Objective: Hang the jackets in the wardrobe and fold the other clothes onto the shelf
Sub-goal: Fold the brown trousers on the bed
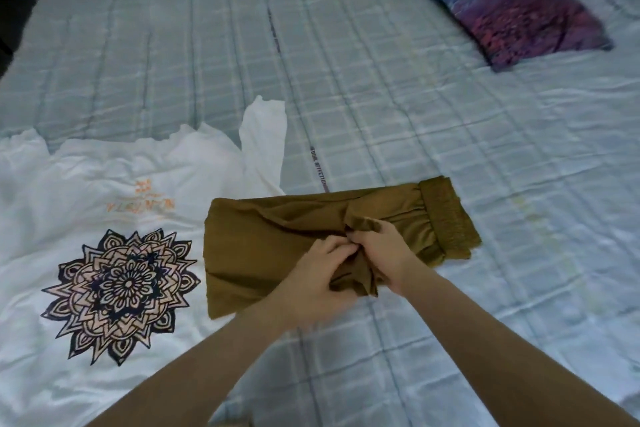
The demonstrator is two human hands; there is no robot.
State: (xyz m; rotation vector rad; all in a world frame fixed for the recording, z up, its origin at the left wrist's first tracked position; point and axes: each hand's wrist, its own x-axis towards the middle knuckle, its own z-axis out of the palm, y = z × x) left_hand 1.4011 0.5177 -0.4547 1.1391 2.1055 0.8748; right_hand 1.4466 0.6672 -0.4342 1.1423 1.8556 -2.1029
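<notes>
**Both hands gathering cloth at the near edge of a folded brown garment**

We look down from the head camera onto a bed covered with a pale blue checked sheet. Near the middle of the view lies the brown garment, an olive-brown piece folded into a rough rectangle, with its ribbed elastic waistband at the right end. It rests flat on the sheet, close to the near edge of the bed.

Both forearms enter from the bottom of the view and meet over the near-right part of this garment. The left hand has its fingers curled and pinches a bunched ridge of the brown cloth. The right hand sits just beside it, touching it at the fingertips, and likewise grips a gathered fold of the same cloth. Between the two hands the fabric is puckered and raised off the flat layer beneath.

To the left, a white T-shirt is spread flat on the sheet, printed with a dark mandala design and faint orange lettering above it. One white sleeve reaches up behind the brown garment, whose left edge lies just beside the shirt or slightly over it; we cannot tell which.

At the far right corner lies a pillow in blue, purple and green, well apart from the clothes.
</notes>
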